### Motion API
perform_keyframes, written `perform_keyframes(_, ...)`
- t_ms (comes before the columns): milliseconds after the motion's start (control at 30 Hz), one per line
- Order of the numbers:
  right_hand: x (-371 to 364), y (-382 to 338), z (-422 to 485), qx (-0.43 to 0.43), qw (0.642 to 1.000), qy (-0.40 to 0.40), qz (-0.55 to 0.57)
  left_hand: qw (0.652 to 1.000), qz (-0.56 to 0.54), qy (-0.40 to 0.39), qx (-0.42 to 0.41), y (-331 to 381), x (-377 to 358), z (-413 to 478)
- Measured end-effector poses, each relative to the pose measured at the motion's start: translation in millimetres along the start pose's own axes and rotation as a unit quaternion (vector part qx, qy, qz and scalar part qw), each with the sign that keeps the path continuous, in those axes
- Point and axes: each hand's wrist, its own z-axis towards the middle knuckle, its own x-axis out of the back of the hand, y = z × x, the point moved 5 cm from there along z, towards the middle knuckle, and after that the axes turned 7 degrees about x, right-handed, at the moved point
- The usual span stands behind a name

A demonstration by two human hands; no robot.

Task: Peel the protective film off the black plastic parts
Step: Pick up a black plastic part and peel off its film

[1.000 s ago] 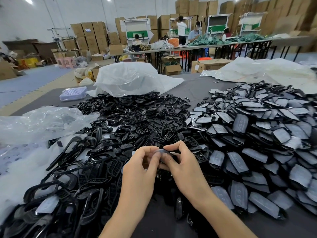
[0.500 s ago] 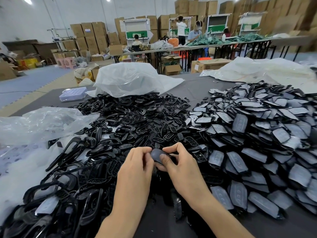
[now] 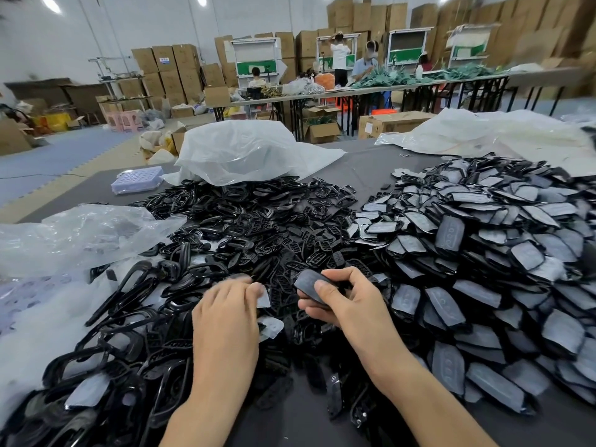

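At heaped warehouse table (image 3: 364, 164), left hand (image 3: 225, 314) pinches film (image 3: 263, 299), right hand (image 3: 351, 301) grips black part (image 3: 308, 283).

Bright, even light falls from ceiling lamps (image 3: 51, 4) that burn out to white blobs along the top edge. Shadows on the dark table (image 3: 364, 169) are soft and faint. The glossy black parts (image 3: 258, 221) carry small white highlights, and the white plastic bag (image 3: 245, 150) glares pale. The near field is sharp, while the cardboard boxes (image 3: 554, 30) in the upper right corner smear and bend with wide-angle distortion.
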Motion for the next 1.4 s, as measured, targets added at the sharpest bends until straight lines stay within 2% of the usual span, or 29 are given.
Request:
perform_keyframes(100,0.9,-1.2,-0.5,0.003,1.0,0.003,-0.001,0.999,0.022,0.011,-0.043,3.2,-2.1,-0.5)
perform_keyframes(200,0.7,-3.1,-1.1,0.019,1.0,-0.003,-0.019,0.993,-0.111,0.011,-0.027,9.6,5.2,-1.9)
perform_keyframes(333,-2.8,-5.2,-1.4,0.036,0.998,-0.023,-0.038,0.949,-0.3,-0.087,0.041,16.7,-1.1,-3.6)
perform_keyframes(433,-5.6,-6.3,-2.3,0.042,0.997,-0.038,-0.055,0.939,-0.319,-0.127,0.032,22.8,-3.7,-5.4)
perform_keyframes(567,-5.6,-8.5,-4.3,0.044,0.997,-0.041,-0.052,0.915,-0.355,-0.181,0.067,19.6,-8.1,-3.6)
perform_keyframes(667,-7.4,-8.2,-5.6,0.042,0.996,-0.05,-0.059,0.921,-0.342,-0.179,0.058,18.2,-10.0,-3.8)
perform_keyframes(800,-8.7,-5.8,-4.8,0.04,0.995,-0.05,-0.077,0.95,-0.293,-0.102,0.018,17.9,-5.2,-5.8)
perform_keyframes(1000,5.0,-5.7,1.2,0.043,0.996,0.013,-0.072,0.942,-0.32,-0.017,0.104,-7.1,8.3,4.1)
perform_keyframes(1067,5.6,-6.5,1.7,0.048,0.996,0.015,-0.071,0.94,-0.326,-0.016,0.104,-7.1,9.6,2.6)
perform_keyframes(1233,0.0,-9.7,-1.2,0.055,0.997,-0.001,-0.052,0.97,-0.232,-0.072,0.004,15.3,-3.1,-8.6)
perform_keyframes(1400,-7.9,-7.7,-4.4,0.037,0.997,-0.049,-0.036,0.97,-0.221,-0.101,0.016,15.6,-15.7,-8.8)
